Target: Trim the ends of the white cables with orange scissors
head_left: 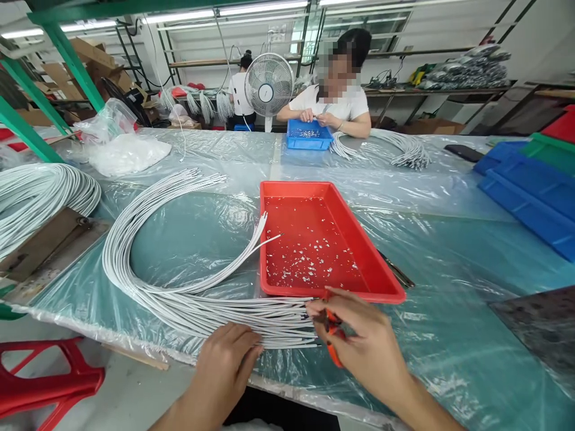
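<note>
Head view: your left hand [227,359] lies over the looped bundle of thin white round cables [202,311], fingers bent and close together; can't tell if it pinches any strand. Your right hand [371,338] is curled around a small orange-handled hand tool [333,353], fingertips at the dark-tipped cable ends. Cables likely light, springy, slick, apt to fan out; hold them just behind the tips, which could be fragile. Bundle sits on the plastic-covered teal table [449,287], beside a shallow red plastic tray [359,248] with white scraps [309,263]. Beyond: a co-worker [354,105] at a blue plastic tray [309,143].
</note>
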### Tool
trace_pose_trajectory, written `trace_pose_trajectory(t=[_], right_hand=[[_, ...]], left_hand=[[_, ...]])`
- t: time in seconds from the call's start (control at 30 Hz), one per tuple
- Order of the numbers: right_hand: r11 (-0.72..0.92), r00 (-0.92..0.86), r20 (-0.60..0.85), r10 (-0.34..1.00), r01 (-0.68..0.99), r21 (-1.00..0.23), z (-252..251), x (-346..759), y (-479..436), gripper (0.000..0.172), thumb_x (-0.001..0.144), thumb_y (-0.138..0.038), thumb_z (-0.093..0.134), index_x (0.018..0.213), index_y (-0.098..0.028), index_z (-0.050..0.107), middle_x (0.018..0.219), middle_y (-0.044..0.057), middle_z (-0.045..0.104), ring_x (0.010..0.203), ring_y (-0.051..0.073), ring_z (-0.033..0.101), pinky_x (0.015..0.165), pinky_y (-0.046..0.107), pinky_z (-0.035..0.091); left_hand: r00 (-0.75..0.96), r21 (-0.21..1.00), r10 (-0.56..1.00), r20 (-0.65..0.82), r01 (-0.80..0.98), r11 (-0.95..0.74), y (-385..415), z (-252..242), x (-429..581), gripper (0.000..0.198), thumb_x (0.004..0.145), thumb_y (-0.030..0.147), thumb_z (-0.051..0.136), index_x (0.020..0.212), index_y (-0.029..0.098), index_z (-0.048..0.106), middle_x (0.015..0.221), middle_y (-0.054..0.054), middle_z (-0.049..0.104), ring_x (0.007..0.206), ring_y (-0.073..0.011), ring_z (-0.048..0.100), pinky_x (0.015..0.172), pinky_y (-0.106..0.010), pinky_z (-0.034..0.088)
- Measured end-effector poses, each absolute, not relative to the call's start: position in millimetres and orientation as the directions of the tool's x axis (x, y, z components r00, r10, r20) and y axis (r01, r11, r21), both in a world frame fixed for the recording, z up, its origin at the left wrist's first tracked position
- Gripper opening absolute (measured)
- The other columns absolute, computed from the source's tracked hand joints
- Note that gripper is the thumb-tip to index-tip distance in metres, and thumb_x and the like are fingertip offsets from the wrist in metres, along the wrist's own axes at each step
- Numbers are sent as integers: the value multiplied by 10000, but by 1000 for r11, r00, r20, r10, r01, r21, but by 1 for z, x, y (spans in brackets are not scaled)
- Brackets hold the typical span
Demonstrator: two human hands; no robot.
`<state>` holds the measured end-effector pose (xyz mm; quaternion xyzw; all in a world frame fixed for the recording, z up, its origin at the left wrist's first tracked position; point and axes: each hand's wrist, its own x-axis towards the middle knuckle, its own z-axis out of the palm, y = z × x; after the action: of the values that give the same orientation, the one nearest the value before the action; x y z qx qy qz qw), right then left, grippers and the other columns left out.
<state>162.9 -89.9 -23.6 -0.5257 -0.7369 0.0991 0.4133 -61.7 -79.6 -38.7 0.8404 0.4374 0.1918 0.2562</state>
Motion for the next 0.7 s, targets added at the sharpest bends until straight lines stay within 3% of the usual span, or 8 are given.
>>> trace_pose_trajectory(t=[0.17, 0.3, 0.43, 0.7], right_hand=[[475, -201, 475, 857, 666, -575, -39, 147, -102, 317, 591, 22, 416, 754, -193, 582, 573, -31, 534, 534, 128, 453, 779, 344, 435], [482, -230, 456, 860, 658, -578, -49, 140, -106, 319, 581, 13, 378, 702, -198, 585, 576, -18, 556, 553, 138, 482, 746, 321, 443], [458, -219, 433, 875, 669, -586, -60, 135, -110, 334, 553, 9, 376, 695, -197, 597, 595, -9, 568, 575, 144, 493, 747, 314, 441], [376, -179, 347, 921, 645, -665, -70, 138, -116, 320, 581, 18, 411, 739, -186, 601, 631, 8, 566, 667, 171, 503, 647, 310, 447]], left_hand=[[592, 456, 794, 141, 673, -583, -87, -56, -61, 178, 852, 182, 446, 877, 193, 622, 783, -59, 643, 720, -217, 564, 640, -344, 450], [578, 441, 810, 94, 706, -555, -84, -57, -61, 197, 859, 202, 443, 761, 200, 614, 680, -25, 640, 651, -203, 571, 599, -326, 430], [561, 426, 826, 59, 734, -529, -79, -56, -60, 171, 850, 183, 455, 806, 209, 618, 681, -8, 663, 629, -191, 598, 568, -291, 422], [679, 329, 729, 92, 670, -666, -65, -56, -56, 173, 848, 167, 456, 770, 208, 605, 583, 12, 650, 515, -178, 587, 482, -264, 354]])
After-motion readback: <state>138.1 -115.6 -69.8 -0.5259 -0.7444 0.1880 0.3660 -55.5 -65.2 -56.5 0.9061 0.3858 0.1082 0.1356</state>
